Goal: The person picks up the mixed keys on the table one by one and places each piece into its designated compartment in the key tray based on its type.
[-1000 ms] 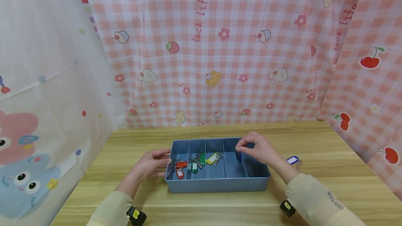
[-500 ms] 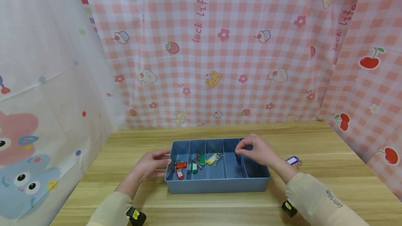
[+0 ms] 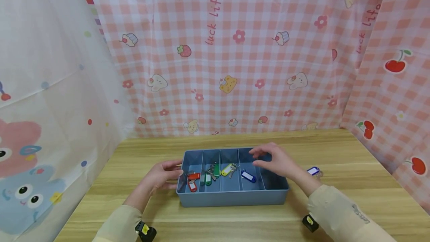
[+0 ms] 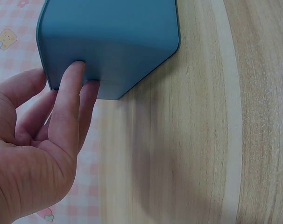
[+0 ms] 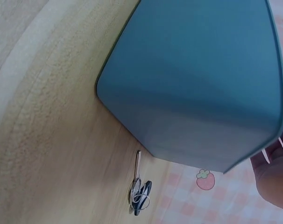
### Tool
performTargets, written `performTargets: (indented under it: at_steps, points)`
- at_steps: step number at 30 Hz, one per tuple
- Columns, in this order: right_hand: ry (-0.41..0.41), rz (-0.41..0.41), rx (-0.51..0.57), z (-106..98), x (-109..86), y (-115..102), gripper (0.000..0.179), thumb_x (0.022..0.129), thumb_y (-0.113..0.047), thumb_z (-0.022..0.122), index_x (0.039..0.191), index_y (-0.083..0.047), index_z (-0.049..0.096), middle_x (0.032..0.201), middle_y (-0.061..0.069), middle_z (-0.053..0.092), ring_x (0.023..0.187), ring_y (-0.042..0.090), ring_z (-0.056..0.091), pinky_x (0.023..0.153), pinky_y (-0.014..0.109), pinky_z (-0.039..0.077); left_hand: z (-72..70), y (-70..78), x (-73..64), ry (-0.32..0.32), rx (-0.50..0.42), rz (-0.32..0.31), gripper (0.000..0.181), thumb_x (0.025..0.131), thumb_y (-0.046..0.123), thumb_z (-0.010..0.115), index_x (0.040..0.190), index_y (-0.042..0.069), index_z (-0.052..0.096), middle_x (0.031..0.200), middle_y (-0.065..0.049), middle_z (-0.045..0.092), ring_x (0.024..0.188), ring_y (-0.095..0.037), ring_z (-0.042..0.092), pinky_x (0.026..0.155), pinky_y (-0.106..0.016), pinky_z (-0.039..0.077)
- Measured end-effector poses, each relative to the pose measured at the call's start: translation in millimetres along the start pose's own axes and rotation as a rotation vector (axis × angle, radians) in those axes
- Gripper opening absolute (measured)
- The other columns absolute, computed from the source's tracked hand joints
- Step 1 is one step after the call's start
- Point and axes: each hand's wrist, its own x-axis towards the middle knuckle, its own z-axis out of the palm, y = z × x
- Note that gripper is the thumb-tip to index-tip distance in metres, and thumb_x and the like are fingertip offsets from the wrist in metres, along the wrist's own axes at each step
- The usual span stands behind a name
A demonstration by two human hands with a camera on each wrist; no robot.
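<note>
A blue-grey organizer box [image 3: 231, 198] with a row of compartments stands on the table. My left hand [image 3: 164, 175] holds its left end, thumb at the rim; in the left wrist view the fingers [image 4: 69, 98] press the outer wall. Over the right part of the box my right hand [image 3: 275, 160] hovers, thumb and fingers apart and nothing between them. A blue key tag [image 3: 248, 176] lies below it in the fourth compartment. Red key tags [image 3: 193, 176], green key tags [image 3: 208, 179] with keys and a yellow key tag [image 3: 227, 169] with keys lie in the compartments to the left.
Another blue key tag [image 3: 313, 171] lies on the wooden table [image 3: 215, 223] right of the box; in the right wrist view its key [image 5: 137, 163] and ring show. Patterned cloth [image 3: 235, 59] hangs behind and at both sides.
My right hand has let go of the blue key tag, which dropped into the fourth compartment. Its thumb and fingers have spread apart. The left hand and the box have stayed in place.
</note>
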Motion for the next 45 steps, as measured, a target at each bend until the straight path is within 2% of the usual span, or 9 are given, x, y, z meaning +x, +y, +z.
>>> performTargets:
  at_steps: [8, 11, 20, 24, 27, 31, 35, 39, 45]
  points:
    - [-0.025, -0.004, 0.044, -12.1, -10.7, 6.1, 0.039, 0.087, -0.019, 0.079, 0.123, -0.012, 0.068, 0.108, -0.003, 0.072, 0.106, 0.019, 0.06, 0.095, 0.053, 0.046, 0.1, -0.6, 1.9, 0.015, 0.006, -0.009, 0.051, 0.094, 0.005, 0.067, 0.142, 0.001, 0.052, 0.137, -0.027, 0.053, 0.103, -0.028, 0.065, 0.076, -0.047, 0.059]
    - [-0.032, -0.01, 0.053, -18.1, -15.5, 7.5, 0.041, 0.087, -0.018, 0.079, 0.125, -0.01, 0.067, 0.112, -0.001, 0.071, 0.109, 0.021, 0.06, 0.098, 0.055, 0.044, -0.1, -0.5, 2.7, 0.016, 0.006, -0.015, 0.051, 0.094, 0.005, 0.068, 0.142, 0.002, 0.052, 0.136, -0.027, 0.053, 0.102, -0.028, 0.065, 0.076, -0.047, 0.059]
    - [-0.032, 0.024, 0.072, -35.4, -31.1, 5.7, 0.044, 0.086, -0.013, 0.078, 0.128, -0.009, 0.065, 0.119, -0.003, 0.068, 0.117, 0.023, 0.057, 0.101, 0.056, 0.043, -0.7, -0.9, 2.0, -0.013, -0.003, 0.008, 0.053, 0.095, 0.005, 0.066, 0.144, -0.001, 0.048, 0.139, -0.029, 0.05, 0.105, -0.029, 0.064, 0.078, -0.047, 0.059]
    - [-0.015, 0.048, 0.067, -42.4, -37.7, 8.6, 0.046, 0.086, -0.015, 0.079, 0.129, -0.012, 0.065, 0.122, -0.004, 0.067, 0.118, 0.017, 0.056, 0.101, 0.051, 0.044, 0.0, -0.8, 0.4, 0.0, -0.003, 0.011, 0.051, 0.095, 0.004, 0.065, 0.143, -0.001, 0.049, 0.138, -0.03, 0.05, 0.105, -0.03, 0.064, 0.077, -0.048, 0.059]
    - [-0.004, 0.058, 0.059, -47.9, -42.4, 10.6, 0.047, 0.086, -0.017, 0.079, 0.131, -0.015, 0.064, 0.123, -0.004, 0.067, 0.118, 0.012, 0.055, 0.101, 0.038, 0.045, -0.2, -1.5, 0.8, 0.002, -0.006, 0.012, 0.052, 0.095, 0.004, 0.066, 0.143, -0.001, 0.049, 0.138, -0.03, 0.051, 0.104, -0.03, 0.065, 0.077, -0.048, 0.059]
    - [0.016, 0.036, 0.051, -55.3, -46.7, 10.6, 0.048, 0.086, -0.014, 0.079, 0.132, -0.016, 0.064, 0.123, -0.003, 0.067, 0.117, 0.008, 0.054, 0.099, 0.026, 0.043, -0.6, -2.8, 2.0, -0.002, -0.017, 0.017, 0.052, 0.094, 0.004, 0.066, 0.143, -0.002, 0.049, 0.138, -0.03, 0.051, 0.104, -0.03, 0.065, 0.076, -0.047, 0.059]
    - [0.035, 0.006, 0.04, -62.0, -49.3, 11.3, 0.05, 0.084, -0.01, 0.08, 0.131, -0.012, 0.064, 0.122, -0.001, 0.067, 0.117, 0.005, 0.053, 0.098, 0.02, 0.04, -1.0, -2.8, 2.2, -0.005, -0.02, 0.019, 0.052, 0.095, 0.004, 0.066, 0.144, -0.002, 0.049, 0.138, -0.03, 0.05, 0.105, -0.03, 0.065, 0.077, -0.048, 0.059]
    - [0.038, 0.007, 0.02, -67.9, -52.1, 14.2, 0.05, 0.085, -0.011, 0.079, 0.132, -0.012, 0.063, 0.124, -0.002, 0.066, 0.119, 0.004, 0.05, 0.098, 0.02, 0.039, -1.2, -2.2, 1.2, -0.007, -0.017, 0.018, 0.053, 0.094, 0.004, 0.066, 0.144, -0.001, 0.049, 0.139, -0.029, 0.05, 0.106, -0.03, 0.064, 0.077, -0.048, 0.059]
    - [0.023, 0.049, 0.011, -74.6, -58.2, 20.3, 0.05, 0.087, -0.011, 0.077, 0.134, -0.016, 0.062, 0.128, -0.004, 0.064, 0.122, 0.0, 0.047, 0.1, 0.029, 0.04, -1.2, -1.7, 0.9, -0.007, -0.008, 0.014, 0.054, 0.093, 0.005, 0.068, 0.144, -0.001, 0.049, 0.14, -0.028, 0.05, 0.107, -0.031, 0.064, 0.077, -0.048, 0.059]
